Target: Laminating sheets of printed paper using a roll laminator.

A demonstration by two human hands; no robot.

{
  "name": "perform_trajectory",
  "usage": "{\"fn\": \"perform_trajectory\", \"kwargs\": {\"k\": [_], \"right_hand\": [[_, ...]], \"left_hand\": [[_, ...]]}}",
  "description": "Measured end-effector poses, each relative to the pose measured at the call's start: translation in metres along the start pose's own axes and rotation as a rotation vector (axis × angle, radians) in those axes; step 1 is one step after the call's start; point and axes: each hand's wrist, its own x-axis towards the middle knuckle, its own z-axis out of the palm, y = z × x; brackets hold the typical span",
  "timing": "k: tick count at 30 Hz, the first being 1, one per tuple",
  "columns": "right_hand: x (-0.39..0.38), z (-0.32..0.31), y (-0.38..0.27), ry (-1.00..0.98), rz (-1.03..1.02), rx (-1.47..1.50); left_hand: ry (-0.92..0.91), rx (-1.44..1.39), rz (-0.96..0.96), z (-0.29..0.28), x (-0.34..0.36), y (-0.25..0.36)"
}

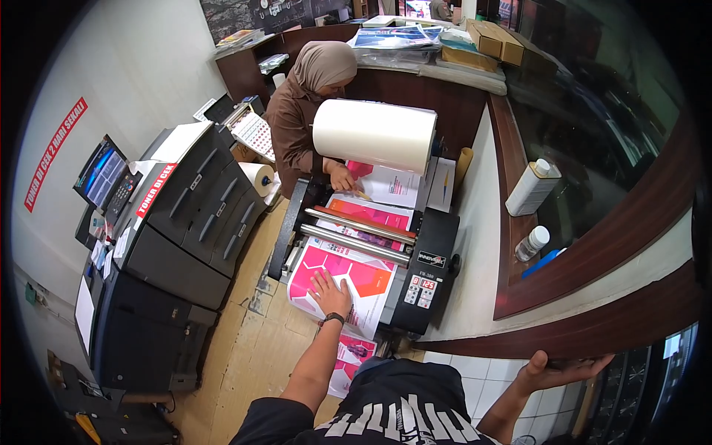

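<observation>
My left hand [330, 297] lies flat, fingers spread, on a pink, white and orange printed sheet [365, 278] on the near side of a roll laminator [425, 297]. The sheet's near-left edge curls down. Another printed sheet [347, 374] hangs below it. Silver rollers [356, 245] run across the machine, and more pink print [374, 213] shows beyond them. A large white film roll [374, 133] sits above the far side. Off to the right, my right hand [556, 374] is at the lower edge of a dark wooden ledge [564, 334], fingers stretched out and holding nothing visible.
Across the laminator a person in brown [300, 122] has a hand [341, 178] on the sheets. A large grey printer [178, 222] stands left. A white canister [532, 187] and a small bottle [532, 243] stand on the right sill. Boxes [493, 41] top the far counter.
</observation>
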Motion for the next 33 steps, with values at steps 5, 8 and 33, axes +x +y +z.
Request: {"fn": "perform_trajectory", "kwargs": {"k": [5, 8, 33], "right_hand": [[-0.003, 0.002, 0.003, 0.047, 0.02, 0.074], [-0.002, 0.001, 0.001, 0.047, 0.01, 0.054], [0.017, 0.007, -0.022, 0.043, -0.003, 0.353]], "left_hand": [[0.023, 0.026, 0.014, 0.003, 0.002, 0.001], [0.031, 0.025, 0.019, 0.005, 0.003, 0.001], [-0.081, 0.121, 0.238, -0.004, 0.011, -0.003]]}}
